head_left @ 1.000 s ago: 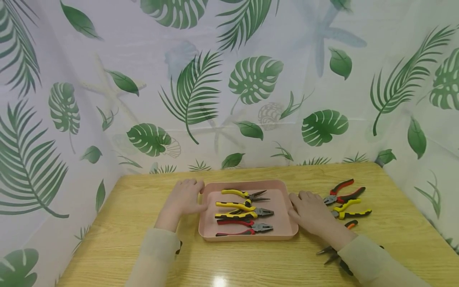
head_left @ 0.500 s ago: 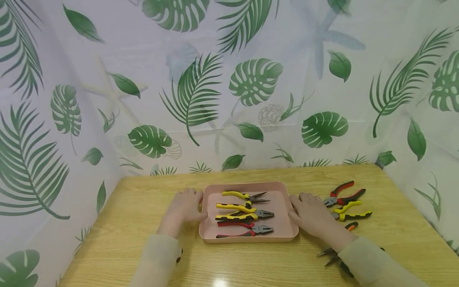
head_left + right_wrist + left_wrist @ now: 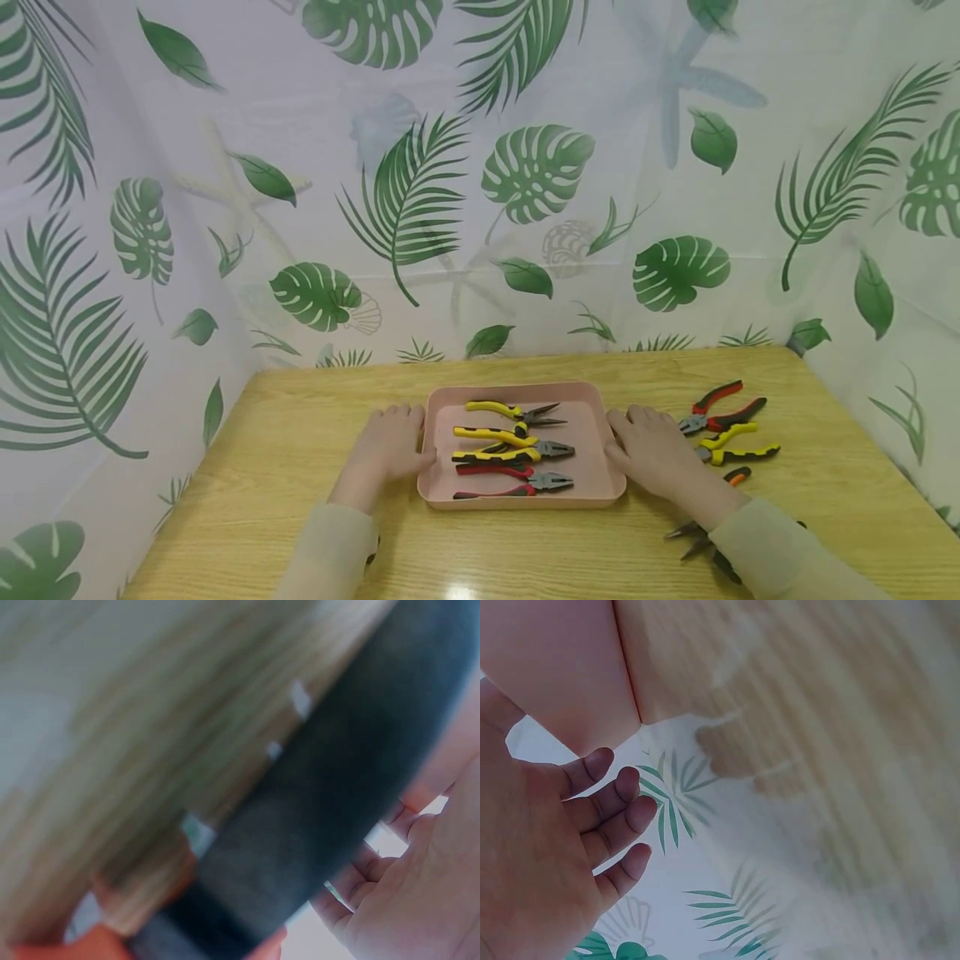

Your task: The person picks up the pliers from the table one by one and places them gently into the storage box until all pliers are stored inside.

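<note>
A pink tray (image 3: 592,433) lies on the table with several pliers in it. Long-nose pliers with yellow handles (image 3: 491,406) lie at the back, yellow-and-black combination pliers (image 3: 553,449) in the middle, and red-handled pliers (image 3: 551,481) at the front. My left hand (image 3: 386,446) is at the tray's left side, thumb at the rim. Its fingers are loosely bent beside the tray wall (image 3: 547,660) in the left wrist view. My right hand (image 3: 648,442) rests at the right rim, fingers relaxed along the outside.
Right of the tray lie red-and-black pliers (image 3: 727,410), yellow-and-black pliers (image 3: 738,452), and dark pliers with orange accents (image 3: 738,476), partly under my right forearm. A blurred dark handle (image 3: 322,787) crosses the right wrist view. A leaf-print cloth (image 3: 450,250) hangs behind the wooden table (image 3: 300,433).
My left hand has shifted slightly toward me along the tray's left side. My right hand, the tray and the pliers keep their places; the head view has tilted a little.
</note>
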Available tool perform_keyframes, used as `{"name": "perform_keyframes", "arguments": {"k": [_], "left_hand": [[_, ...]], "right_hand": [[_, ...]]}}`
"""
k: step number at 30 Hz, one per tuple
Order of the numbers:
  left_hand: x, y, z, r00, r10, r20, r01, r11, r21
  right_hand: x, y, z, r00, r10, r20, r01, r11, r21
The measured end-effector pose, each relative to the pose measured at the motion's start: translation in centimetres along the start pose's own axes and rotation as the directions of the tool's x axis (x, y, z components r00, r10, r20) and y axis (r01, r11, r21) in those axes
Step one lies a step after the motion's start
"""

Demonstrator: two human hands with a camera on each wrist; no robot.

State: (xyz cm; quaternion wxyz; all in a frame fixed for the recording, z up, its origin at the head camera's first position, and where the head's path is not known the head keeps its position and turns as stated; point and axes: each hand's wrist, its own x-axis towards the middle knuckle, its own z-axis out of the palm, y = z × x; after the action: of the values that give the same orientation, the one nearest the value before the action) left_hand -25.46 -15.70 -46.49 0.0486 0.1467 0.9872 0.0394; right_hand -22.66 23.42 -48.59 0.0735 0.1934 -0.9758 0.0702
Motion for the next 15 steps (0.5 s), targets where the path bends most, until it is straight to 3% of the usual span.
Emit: {"name": "perform_keyframes", "arguments": {"k": [15], "left_hand": [[-0.35,0.26,0.48,1.000,-0.010,-0.005,0.010,0.999,-0.032]], "right_hand": [[-0.08,0.01,0.11,1.000,-0.007,-0.027,0.007,1.000,0.000]]}}
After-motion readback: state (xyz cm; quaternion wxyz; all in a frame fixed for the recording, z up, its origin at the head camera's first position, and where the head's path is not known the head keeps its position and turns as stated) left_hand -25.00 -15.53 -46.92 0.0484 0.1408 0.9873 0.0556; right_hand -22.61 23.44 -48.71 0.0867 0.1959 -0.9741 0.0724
